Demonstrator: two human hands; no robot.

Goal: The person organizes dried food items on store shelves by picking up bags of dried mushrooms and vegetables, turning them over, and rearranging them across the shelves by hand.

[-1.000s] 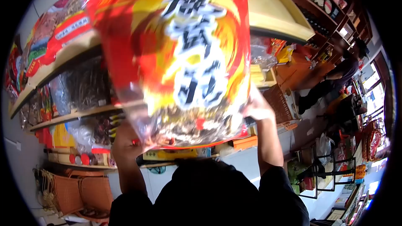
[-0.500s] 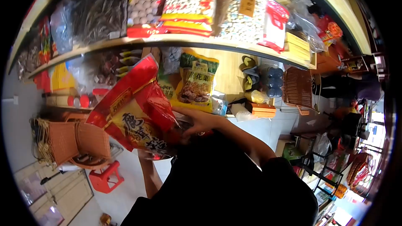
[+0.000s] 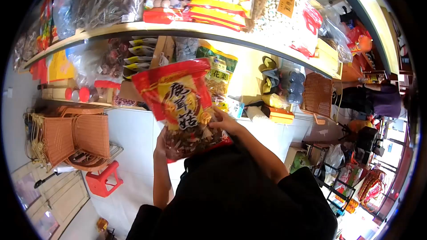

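A red and yellow bag of dried mushrooms [image 3: 184, 106] with large black characters hangs upright in front of the shelves, its clear lower part showing brown contents. My right hand [image 3: 226, 122] grips its right edge. On the lower left side, my left hand [image 3: 161, 144] holds the bag, its fingers partly hidden behind it. Just behind the bag, on the lower shelf, stands a green and yellow packet [image 3: 220, 71].
The upper shelf [image 3: 178, 29] carries bags of nuts and dried goods. Wicker chairs [image 3: 91, 135] and a red stool [image 3: 104, 179] stand at the left. A person in dark clothes [image 3: 371, 100] is at the right, near a black rack [image 3: 340, 184].
The bag has turned from a folded, tilted pose to nearly upright, with its front facing me. My left hand has come up along its left side.
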